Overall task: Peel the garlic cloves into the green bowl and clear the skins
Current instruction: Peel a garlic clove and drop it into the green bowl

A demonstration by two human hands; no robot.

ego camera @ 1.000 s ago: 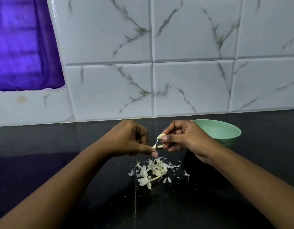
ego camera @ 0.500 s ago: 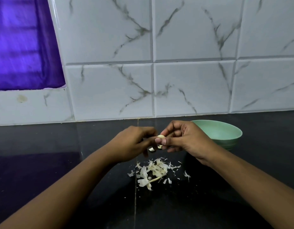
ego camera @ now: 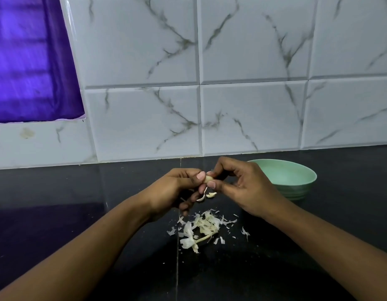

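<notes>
A small pale garlic clove (ego camera: 208, 178) is pinched between the fingertips of both hands above the counter. My left hand (ego camera: 177, 190) holds it with thumb and curled fingers from the left. My right hand (ego camera: 242, 185) pinches it from the right. Loose strips of skin (ego camera: 204, 195) hang just below the clove. A heap of white garlic skins (ego camera: 202, 228) with a dry stalk lies on the black counter under the hands. The green bowl (ego camera: 296, 181) stands to the right, behind my right hand; its inside is partly hidden.
The black counter (ego camera: 275, 268) runs across the whole foreground, with a seam down its middle. A white marbled tile wall (ego camera: 231, 83) rises right behind it. A purple curtain (ego camera: 29, 61) fills the upper left.
My left hand rose from below the clove and closed onto it beside the right hand. The strip of skin pulled down a second ago now hangs loose under the clove.
</notes>
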